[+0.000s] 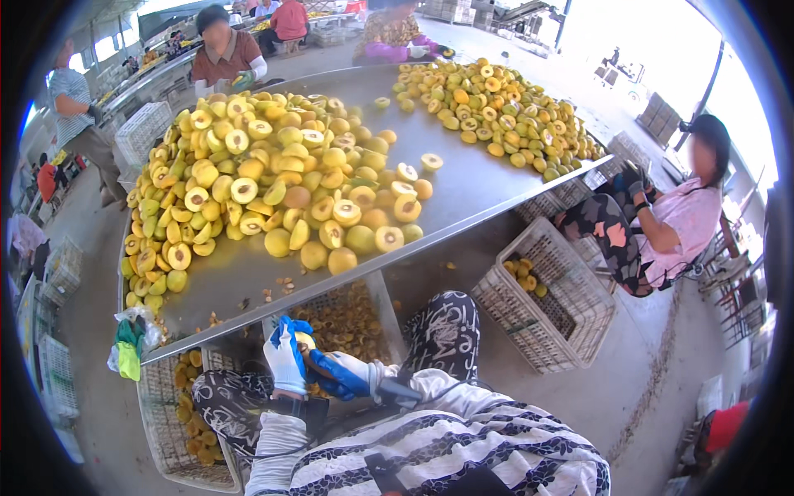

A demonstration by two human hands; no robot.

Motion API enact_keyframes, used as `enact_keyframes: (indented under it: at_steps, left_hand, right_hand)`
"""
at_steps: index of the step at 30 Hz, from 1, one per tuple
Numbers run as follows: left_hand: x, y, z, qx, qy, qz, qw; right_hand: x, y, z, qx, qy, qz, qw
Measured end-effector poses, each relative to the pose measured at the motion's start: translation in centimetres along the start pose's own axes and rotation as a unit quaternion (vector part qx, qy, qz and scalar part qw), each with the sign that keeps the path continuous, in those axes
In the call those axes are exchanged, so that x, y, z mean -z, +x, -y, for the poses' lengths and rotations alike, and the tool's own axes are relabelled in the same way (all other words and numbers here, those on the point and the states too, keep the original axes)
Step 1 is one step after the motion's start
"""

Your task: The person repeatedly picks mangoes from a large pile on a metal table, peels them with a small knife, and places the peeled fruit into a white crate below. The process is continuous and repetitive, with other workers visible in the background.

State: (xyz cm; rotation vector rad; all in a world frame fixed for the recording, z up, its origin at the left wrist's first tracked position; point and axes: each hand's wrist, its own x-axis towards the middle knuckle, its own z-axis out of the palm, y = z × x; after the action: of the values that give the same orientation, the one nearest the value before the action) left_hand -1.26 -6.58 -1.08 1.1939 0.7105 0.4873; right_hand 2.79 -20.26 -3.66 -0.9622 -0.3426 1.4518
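open lane of bare bench (463,186) between the large fruit pile (273,174) and smaller pile (504,107), open patch at near left, raised rim (463,229) in front, knees (442,331) and crates (579,273) crowding the space below

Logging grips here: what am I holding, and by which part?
Your left hand holds a yellow fruit piece by its left side; whether the right hand grips anything can't be told.

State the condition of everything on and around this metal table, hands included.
Held fruit: pale side showing
Left hand: gloved, closed on held fruit
Right hand: gloved, fingers curled, hold unclear
Left fruit heap: many cut open
Right fruit heap: many cut open
Middle crate: holding scraps
Right crate: partly filled
Plastic bag: crumpled
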Motion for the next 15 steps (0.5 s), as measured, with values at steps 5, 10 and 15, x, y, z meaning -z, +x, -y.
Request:
enact_keyframes:
  at_steps: [5, 10, 15]
  left_hand:
    - [1.1, 2.3, 5.0, 0.192, -0.229, 0.068, 0.952]
    - [6.0, 3.4, 9.0, 0.218, -0.212, 0.082, 0.949]
    - [7.2, 3.0, 6.9, 0.216, -0.308, 0.138, 0.916]
  right_hand:
    - [3.6, 1.1, -3.5, -0.015, 0.299, 0.158, 0.941]
    - [7.7, 1.3, -4.9, -0.059, 0.403, 0.242, 0.880]
    - [7.8, 3.4, -4.3, -0.104, -0.618, -0.217, 0.748]
